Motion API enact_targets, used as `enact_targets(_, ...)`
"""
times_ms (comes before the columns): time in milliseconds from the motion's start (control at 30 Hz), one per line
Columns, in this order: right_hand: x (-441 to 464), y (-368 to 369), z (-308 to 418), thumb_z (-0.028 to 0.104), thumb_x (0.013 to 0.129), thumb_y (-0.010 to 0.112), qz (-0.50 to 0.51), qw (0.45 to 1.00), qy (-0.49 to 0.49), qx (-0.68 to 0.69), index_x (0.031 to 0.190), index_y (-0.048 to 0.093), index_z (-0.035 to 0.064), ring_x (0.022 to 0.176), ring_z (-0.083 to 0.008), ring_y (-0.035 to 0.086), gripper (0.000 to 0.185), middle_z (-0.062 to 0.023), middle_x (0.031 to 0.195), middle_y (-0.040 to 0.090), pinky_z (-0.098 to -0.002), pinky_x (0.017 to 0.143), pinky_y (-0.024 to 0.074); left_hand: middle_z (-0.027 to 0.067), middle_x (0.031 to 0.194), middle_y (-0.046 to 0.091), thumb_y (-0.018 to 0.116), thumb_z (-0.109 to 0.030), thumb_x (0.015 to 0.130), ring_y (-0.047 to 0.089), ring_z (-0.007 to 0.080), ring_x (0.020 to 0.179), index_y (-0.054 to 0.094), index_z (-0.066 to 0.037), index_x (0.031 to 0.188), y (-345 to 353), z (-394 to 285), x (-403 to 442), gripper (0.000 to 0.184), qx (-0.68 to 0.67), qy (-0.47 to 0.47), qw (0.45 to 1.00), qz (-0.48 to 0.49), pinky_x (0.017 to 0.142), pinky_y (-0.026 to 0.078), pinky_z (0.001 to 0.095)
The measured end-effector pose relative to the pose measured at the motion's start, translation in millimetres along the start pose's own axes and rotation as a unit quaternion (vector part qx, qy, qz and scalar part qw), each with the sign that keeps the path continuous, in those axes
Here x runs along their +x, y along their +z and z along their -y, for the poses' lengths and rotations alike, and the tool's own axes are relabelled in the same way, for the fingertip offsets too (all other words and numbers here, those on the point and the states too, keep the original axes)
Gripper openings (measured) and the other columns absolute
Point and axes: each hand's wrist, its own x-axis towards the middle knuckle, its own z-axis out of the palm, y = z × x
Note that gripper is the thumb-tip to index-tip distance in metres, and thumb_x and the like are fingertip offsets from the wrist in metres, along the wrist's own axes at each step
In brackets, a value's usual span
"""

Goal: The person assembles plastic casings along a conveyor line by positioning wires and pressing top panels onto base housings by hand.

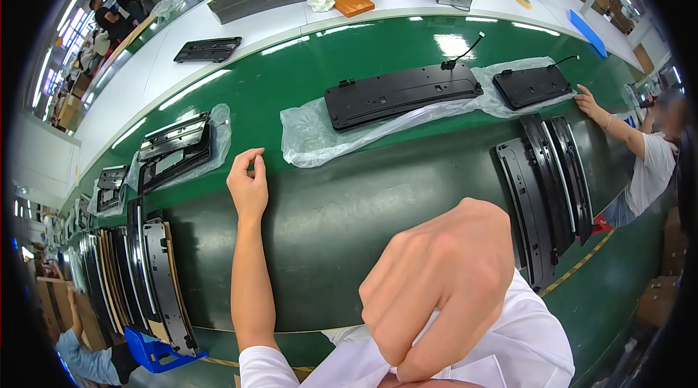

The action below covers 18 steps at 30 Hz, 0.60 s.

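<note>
Left grip point(248, 181) and right grip point(440, 286) between a left row point(163, 272) and a right row point(527, 199) of long upright black panels

Ahead of the right grip, a long black rectangular panel point(403, 95) rests on a clear plastic sheet point(305, 142) on a glossy green belt point(269, 90); a shorter black rectangular panel point(533, 87) lies to its right. Left of the left grip, a black rectangular frame point(190, 146) lies on another clear plastic sheet point(222, 130). Behind the belt runs a long white surface point(160, 79).

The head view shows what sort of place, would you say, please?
Probably a factory assembly line: black panels lie on plastic sheets along a green surface, and a co-worker's hand is beside one.
</note>
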Motion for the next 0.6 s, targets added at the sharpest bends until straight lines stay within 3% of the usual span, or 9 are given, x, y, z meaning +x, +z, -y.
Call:
enact_targets(400, 4.7, 1.2, -11.0, 0.008, 0.093, 0.069, -0.009, 0.998, 0.001, 0.057, 0.081, 0.065, 0.0053, 0.066, -0.0246, 0.057, 0.013, -0.0047, 0.072, 0.055, -0.0366, 0.056, 0.0445, 0.0071, 0.107, 0.072, 0.062, -0.007, 0.1, 0.067, 0.0137, 0.083, 0.075, -0.002, 0.108, -2.7, 2.6, -1.0, 0.015, 0.013, 0.019, 1.0, -0.006, 0.064, 0.054, 0.027)
enact_targets(467, 3.7, 0.3, -12.7, 0.009, 0.094, 0.069, 0.005, 0.998, -0.001, 0.057, 0.081, 0.065, 0.0052, 0.066, -0.0246, 0.057, 0.014, -0.0047, 0.072, 0.055, -0.0364, 0.056, 0.0444, 0.0035, 0.103, 0.071, 0.063, -0.008, 0.1, 0.06, 0.0068, 0.079, 0.075, -0.003, 0.111, -1.4, 0.3, -1.1, 0.017, 0.003, 0.011, 1.0, -0.003, 0.062, 0.047, 0.0226)
enact_targets(600, 5.0, 3.8, -13.0, 0.009, 0.094, 0.068, 0.015, 0.997, -0.006, 0.072, 0.082, 0.065, 0.0042, 0.067, -0.0248, 0.057, 0.014, -0.0053, 0.073, 0.056, -0.0366, 0.055, 0.0445, 0.0037, 0.103, 0.071, 0.063, -0.007, 0.1, 0.061, 0.0069, 0.08, 0.075, -0.004, 0.111, -2.8, 3.3, -1.3, 0.017, -0.006, -0.002, 1.0, 0.003, 0.063, 0.048, 0.0223)
